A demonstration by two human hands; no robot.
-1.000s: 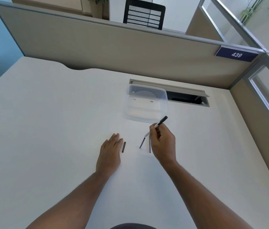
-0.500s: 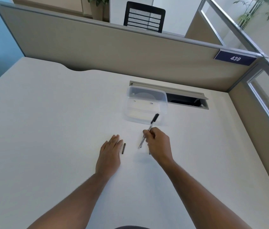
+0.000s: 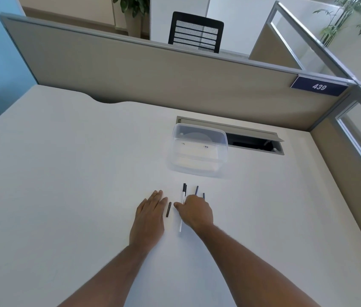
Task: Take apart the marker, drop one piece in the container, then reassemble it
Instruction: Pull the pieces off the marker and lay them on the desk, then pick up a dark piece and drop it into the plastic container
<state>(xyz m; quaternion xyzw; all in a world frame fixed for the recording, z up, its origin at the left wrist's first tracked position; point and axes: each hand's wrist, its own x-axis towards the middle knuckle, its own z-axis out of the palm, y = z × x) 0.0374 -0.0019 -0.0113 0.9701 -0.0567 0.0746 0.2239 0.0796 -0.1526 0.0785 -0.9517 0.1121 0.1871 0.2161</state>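
Desk [image 3: 64, 173]: white top, carries all parts; partition along far edge.
Container [image 3: 199, 151]: clear plastic tub, open top, toward far edge, next to the cable hatch [image 3: 252, 140]. Looks empty, but walls are see-through so can't be sure.
Marker body [image 3: 182, 204]: white barrel w/ dark end toward container, lying flat, pointing at far edge, mid-desk; near end sticks out below the right hand.
Small dark piece [image 3: 168, 209]: short black part, flat on desk betw. the two hands, just beside marker body, apart from it.
Thin parts [image 3: 196, 190]: two slim dark rods beyond right hand's knuckles, partly hidden.
Left hand [image 3: 150, 216]: palm down, flat on desk, fingers straight and together, holding nothing.
Right hand [image 3: 195, 211]: palm down over marker body, fingers loosely curled, thumb toward small dark piece. Whether it pinches barrel: can't tell.
Handling (est.): parts light, stiff, smooth, round; apt to roll or skid on the slick top. Grip barrel mid-length w/ thumb + two fingers; pinch small piece by its sides; press-fit along axis, no bending.
Stage (est.): marker apart; drop into container not evident.
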